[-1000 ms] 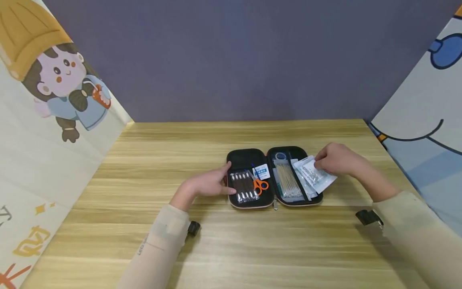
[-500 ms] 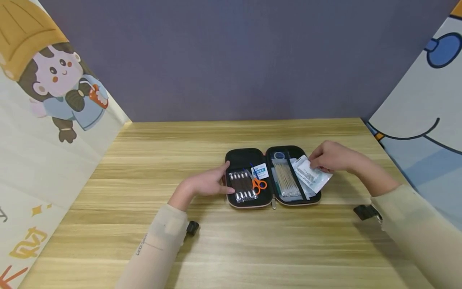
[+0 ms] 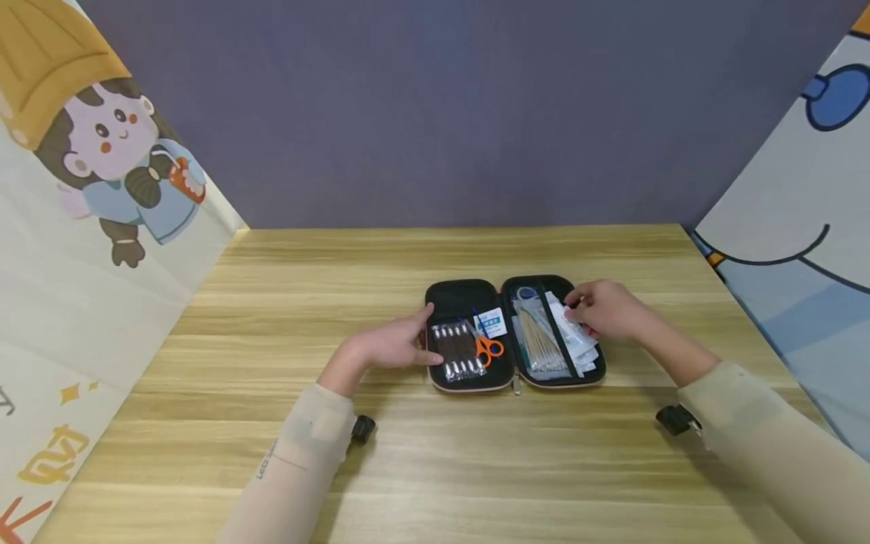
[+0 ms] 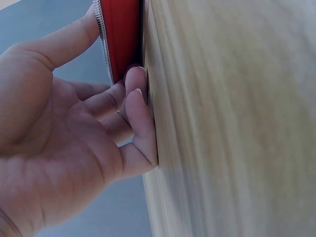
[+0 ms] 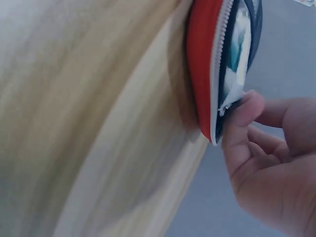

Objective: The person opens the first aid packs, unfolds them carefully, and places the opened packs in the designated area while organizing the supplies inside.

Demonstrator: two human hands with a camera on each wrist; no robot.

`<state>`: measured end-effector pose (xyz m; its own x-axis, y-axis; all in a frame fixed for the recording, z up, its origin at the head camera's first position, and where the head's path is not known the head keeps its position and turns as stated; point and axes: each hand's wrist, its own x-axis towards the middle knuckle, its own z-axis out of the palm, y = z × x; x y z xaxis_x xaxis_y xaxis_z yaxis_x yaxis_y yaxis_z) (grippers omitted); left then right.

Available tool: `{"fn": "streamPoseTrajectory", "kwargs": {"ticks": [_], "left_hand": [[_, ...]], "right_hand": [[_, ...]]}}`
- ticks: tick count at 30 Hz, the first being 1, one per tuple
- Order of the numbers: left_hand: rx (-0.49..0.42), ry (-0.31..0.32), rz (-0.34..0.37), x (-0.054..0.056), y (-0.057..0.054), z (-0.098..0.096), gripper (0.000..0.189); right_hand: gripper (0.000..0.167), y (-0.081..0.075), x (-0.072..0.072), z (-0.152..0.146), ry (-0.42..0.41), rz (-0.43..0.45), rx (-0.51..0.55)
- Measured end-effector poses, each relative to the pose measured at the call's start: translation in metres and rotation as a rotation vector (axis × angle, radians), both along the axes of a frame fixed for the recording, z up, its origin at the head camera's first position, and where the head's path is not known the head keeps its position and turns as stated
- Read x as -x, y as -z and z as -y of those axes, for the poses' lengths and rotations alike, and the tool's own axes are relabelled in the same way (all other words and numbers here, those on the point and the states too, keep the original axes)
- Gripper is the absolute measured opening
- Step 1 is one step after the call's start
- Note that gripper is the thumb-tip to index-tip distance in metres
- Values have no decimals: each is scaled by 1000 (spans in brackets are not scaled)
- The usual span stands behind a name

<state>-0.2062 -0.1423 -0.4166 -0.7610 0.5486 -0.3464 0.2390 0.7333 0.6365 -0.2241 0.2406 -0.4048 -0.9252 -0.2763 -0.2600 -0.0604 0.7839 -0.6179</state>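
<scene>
An unfolded zip case (image 3: 469,293), black inside and red outside, lies on the wooden table. My left hand (image 3: 390,344) holds its left edge, with the thumb and a finger over the rim and other fingers curled low beside it in the left wrist view. White sachets (image 3: 576,336) sit in the right half, partly beside a black strap (image 3: 559,332). My right hand (image 3: 608,308) pinches a sachet (image 5: 236,81) at the case's right edge; its fingertips partly hide the contact. Orange-handled scissors (image 3: 488,349) and a pack of dark-stemmed swabs (image 3: 458,351) fill the left half.
A bag of wooden cotton swabs (image 3: 540,340) lies under the strap, next to a clear round item (image 3: 526,293). A white-and-blue packet (image 3: 492,323) is tucked behind the scissors. A dark wall panel (image 3: 435,113) stands behind the table (image 3: 435,468).
My right hand has moved left and inward, bringing the sachet from beyond the right rim into the case's right half. My left hand stays at the left edge.
</scene>
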Motion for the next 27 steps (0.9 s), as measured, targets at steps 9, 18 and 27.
{"fn": "streamPoseTrajectory", "kwargs": {"ticks": [9, 18, 27], "left_hand": [[-6, 3, 6, 1, 2, 1, 109], [3, -2, 6, 0, 0, 1, 109], [5, -7, 3, 0, 0, 0, 110]], "right_hand": [[37, 7, -3, 17, 89, 54, 135], [37, 7, -5, 24, 207, 94, 217], [37, 6, -5, 30, 238, 68, 198]]}}
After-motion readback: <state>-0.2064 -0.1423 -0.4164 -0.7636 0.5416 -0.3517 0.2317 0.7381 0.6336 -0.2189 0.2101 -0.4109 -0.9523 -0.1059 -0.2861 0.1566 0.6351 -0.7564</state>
